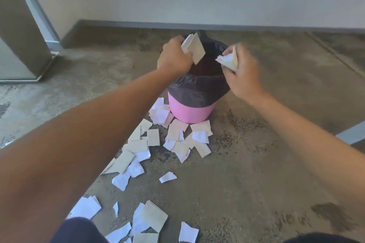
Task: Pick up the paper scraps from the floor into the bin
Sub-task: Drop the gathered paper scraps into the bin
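Note:
A pink bin [190,111] lined with a dark bag [197,89] stands on the concrete floor near the wall. Over its open mouth my left hand [173,57] grips a bunch of white and beige paper scraps [194,47]. My right hand [244,71] grips another crumpled bunch of scraps [229,60] above the bin's right rim. Several white and beige paper scraps [177,140] lie on the floor in front of the bin and trail toward me, with more scraps [150,219] by my knees.
A grey skirting board [217,25] runs along the wall behind the bin. A metal-framed door or panel [21,35] stands at the left. A light strip [351,134] shows at the right edge. My knees [79,231] are at the bottom.

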